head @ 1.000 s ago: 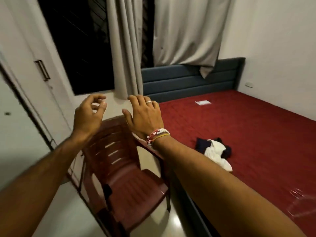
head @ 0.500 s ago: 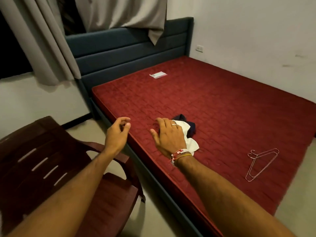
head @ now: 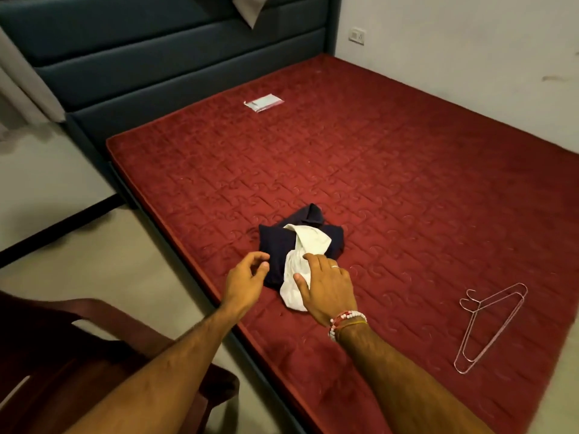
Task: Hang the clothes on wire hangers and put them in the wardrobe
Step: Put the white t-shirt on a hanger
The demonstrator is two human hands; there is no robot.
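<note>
Hovering just beside the near edge of the dark navy garment (head: 273, 245), your left hand (head: 247, 278) holds nothing, its fingers loosely curled. Your right hand (head: 326, 286) lies on the white garment (head: 308, 242), fingers and thumb spread over the cloth; no pinch shows. The white piece is draped across the navy one, and both sit crumpled together on the red mattress (head: 407, 183), near its edge closest to you. Two wire hangers (head: 493, 328) lie stacked on the mattress, well apart to the right of the clothes. A small clear packet (head: 263, 102) rests near the blue headboard (head: 156, 57). A dark red plastic chair (head: 94, 355) stands on the floor under your left forearm.
</note>
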